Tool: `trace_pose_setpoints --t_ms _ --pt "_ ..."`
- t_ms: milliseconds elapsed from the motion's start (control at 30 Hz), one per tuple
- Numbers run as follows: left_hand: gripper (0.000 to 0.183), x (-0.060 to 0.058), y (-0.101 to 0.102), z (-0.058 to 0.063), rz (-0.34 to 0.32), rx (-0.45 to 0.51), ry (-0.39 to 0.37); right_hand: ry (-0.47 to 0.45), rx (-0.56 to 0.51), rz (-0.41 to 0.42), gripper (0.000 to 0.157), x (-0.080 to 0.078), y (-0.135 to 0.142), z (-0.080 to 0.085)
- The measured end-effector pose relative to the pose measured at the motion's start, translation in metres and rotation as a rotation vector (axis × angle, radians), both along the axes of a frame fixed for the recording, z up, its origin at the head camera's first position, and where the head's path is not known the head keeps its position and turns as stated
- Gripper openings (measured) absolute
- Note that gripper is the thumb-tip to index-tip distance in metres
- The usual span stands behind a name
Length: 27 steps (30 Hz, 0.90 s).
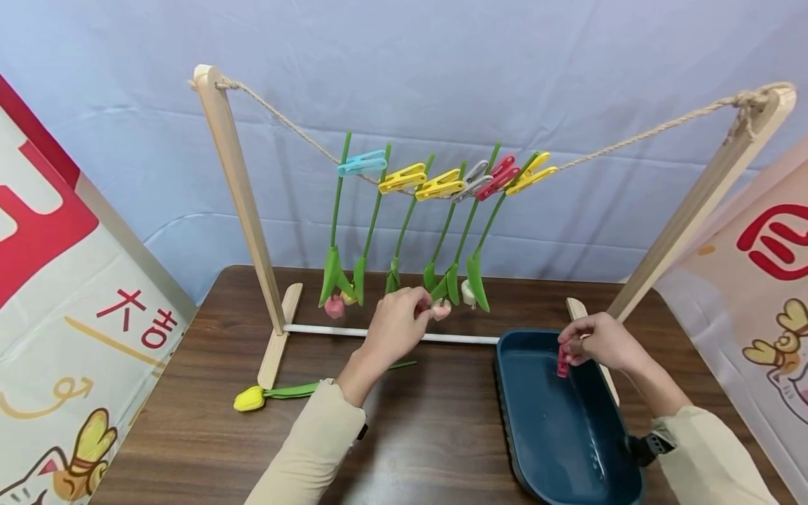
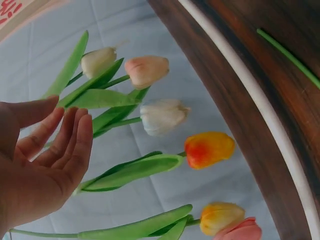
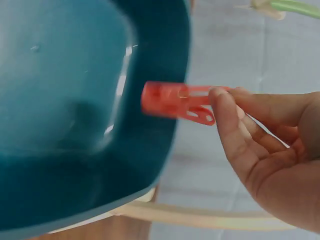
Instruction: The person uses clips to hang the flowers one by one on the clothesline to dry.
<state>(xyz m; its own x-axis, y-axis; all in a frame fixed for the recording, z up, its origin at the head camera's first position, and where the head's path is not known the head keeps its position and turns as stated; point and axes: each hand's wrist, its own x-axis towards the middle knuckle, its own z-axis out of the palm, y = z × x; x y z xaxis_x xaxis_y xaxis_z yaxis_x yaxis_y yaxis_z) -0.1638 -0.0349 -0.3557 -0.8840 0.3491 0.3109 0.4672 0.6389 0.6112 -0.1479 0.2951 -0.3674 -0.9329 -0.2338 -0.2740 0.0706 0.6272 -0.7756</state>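
Note:
In the right wrist view, my right hand (image 3: 280,145) pinches a red clothespin (image 3: 170,100) by its handles, over the rim of a dark blue tray (image 3: 180,45). The head view shows this right hand (image 1: 596,340) at the tray's far right side. My left hand (image 1: 398,315) is in front of the hanging tulips, its bent fingers right at the leaves. In the left wrist view, the left hand's (image 2: 55,155) fingers are loosely bent beside green leaves (image 2: 90,98), near a pale pink tulip (image 2: 147,71) and a white tulip (image 2: 164,117).
A rope (image 1: 656,130) sags between two wooden posts (image 1: 236,182). Several clothespins, such as a blue one (image 1: 362,163) and a yellow one (image 1: 404,177), hold tulip stems on it. A yellow tulip (image 1: 249,398) lies on the table (image 1: 435,435). A white bar (image 1: 328,331) joins the posts low down.

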Motion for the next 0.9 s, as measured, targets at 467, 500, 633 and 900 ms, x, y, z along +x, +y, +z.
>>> trace_pose_setpoints --t_ms 467,500,633,900 --pt "0.021 0.008 0.027 -0.007 -0.173 -0.062 -0.134 0.116 -0.277 0.108 0.011 -0.003 -0.067 0.033" --pt "0.02 0.009 0.029 -0.007 -0.18 -0.055 -0.14 0.118 -0.295 0.115 0.011 -0.003 -0.071 0.033" --pt "0.017 0.011 0.032 -0.009 -0.199 -0.029 -0.133 0.118 -0.371 0.145 0.011 -0.003 -0.083 0.032" --pt "0.011 0.012 0.031 -0.012 -0.187 -0.095 -0.017 0.057 -0.404 0.147 0.018 -0.001 -0.088 0.03"
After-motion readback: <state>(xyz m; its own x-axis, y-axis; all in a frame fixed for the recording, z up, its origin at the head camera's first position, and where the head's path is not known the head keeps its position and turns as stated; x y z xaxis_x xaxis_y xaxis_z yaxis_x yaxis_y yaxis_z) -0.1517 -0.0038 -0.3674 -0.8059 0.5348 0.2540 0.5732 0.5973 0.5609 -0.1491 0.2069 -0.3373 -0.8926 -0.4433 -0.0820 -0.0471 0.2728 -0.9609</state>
